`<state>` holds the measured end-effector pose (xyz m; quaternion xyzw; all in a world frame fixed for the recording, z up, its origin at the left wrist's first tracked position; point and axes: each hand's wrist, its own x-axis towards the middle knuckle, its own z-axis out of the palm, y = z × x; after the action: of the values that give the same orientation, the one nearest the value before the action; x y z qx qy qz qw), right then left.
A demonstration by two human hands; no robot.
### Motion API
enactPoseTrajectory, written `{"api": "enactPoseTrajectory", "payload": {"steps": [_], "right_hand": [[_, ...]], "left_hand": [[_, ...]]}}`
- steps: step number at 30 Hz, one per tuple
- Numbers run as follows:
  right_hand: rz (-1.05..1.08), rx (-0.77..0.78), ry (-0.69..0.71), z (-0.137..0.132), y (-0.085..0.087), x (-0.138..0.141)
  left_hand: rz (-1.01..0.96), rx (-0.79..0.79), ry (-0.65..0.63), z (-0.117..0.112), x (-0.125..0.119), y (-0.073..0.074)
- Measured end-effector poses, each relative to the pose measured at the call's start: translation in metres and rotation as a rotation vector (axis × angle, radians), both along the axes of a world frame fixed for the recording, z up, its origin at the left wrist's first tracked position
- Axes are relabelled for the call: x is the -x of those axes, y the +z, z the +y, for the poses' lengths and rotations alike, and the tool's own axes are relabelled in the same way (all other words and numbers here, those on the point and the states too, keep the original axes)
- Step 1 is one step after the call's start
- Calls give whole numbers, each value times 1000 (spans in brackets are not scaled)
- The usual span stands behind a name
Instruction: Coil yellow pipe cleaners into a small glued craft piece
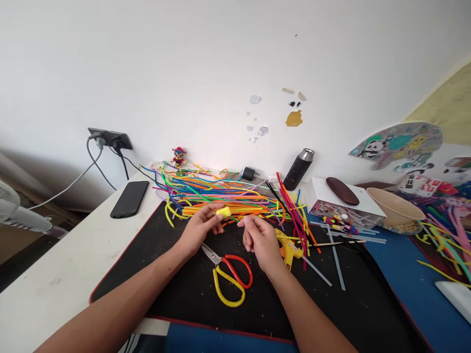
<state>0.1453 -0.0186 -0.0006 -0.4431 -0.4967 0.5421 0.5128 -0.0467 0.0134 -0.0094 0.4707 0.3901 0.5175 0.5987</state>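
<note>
My left hand (206,223) pinches a small yellow coil of wound pipe cleaner (223,212) between thumb and fingertips. A short green pipe cleaner (235,219) runs from the coil toward my right hand (259,238), whose thumb and forefinger are pressed together on its end. Below the hands lie scissors (228,269) with one red and one yellow handle, blades partly behind my left hand. Just right of my right hand, and partly hidden by it, is a yellow glue gun (290,250). Behind both hands spreads a heap of coloured pipe cleaners (228,191).
A black mat (147,274) covers the desk's middle. At left lies a phone (129,199); a small figure (178,156) stands by the wall. A black thermos (299,169), a white box (342,196), a beige bowl (395,208) and glue sticks (336,260) are at right.
</note>
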Motion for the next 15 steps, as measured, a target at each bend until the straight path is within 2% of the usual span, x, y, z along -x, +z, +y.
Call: {"api": "enactPoseTrajectory", "payload": {"steps": [4, 8, 11, 15], "right_hand": [[-90, -25, -20, -3, 23, -16], [-271, -47, -87, -3, 41, -49], [-409, -31, -127, -2, 44, -76], [-671, -79, -112, -3, 42, -99]], "left_hand": [[36, -11, -16, 1, 1, 4], [74, -68, -44, 5, 2, 19], [35, -89, -28, 8, 0, 30], [-14, -71, -19, 10, -6, 35]]}}
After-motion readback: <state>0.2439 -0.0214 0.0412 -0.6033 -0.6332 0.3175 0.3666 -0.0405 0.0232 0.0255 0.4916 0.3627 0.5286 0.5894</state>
